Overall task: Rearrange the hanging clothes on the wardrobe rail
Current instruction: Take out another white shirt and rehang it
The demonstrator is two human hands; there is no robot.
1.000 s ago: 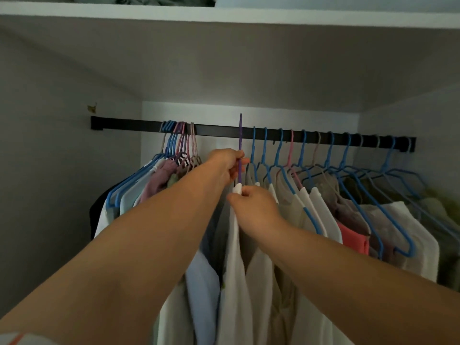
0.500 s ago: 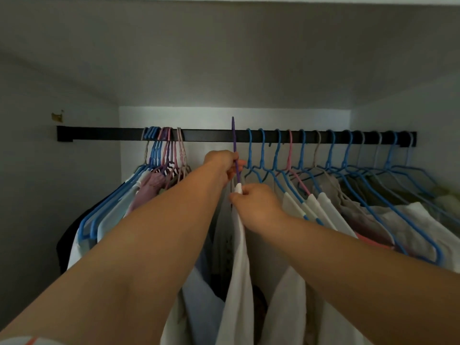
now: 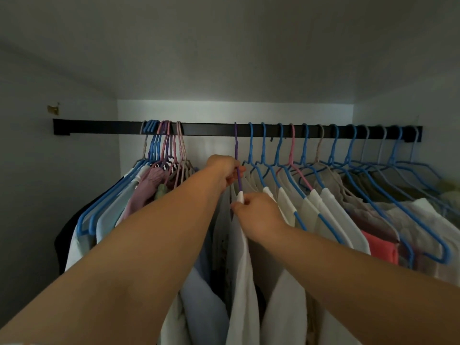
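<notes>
In the middle of the frame the left hand (image 3: 225, 170) pinches the thin neck of a purple hanger (image 3: 237, 155), fingers curled round it. Just below, the right hand (image 3: 257, 215) pinches the white collar of the white shirt (image 3: 242, 257) that hangs on that hanger. The purple hook sits over the black rail (image 3: 211, 129), which runs across the frame. To the left on the rail is a tight bunch of blue and pink hangers (image 3: 161, 135) with clothes. To the right is a long row of blue hangers (image 3: 333, 145) with pale shirts and one red top (image 3: 380, 247).
</notes>
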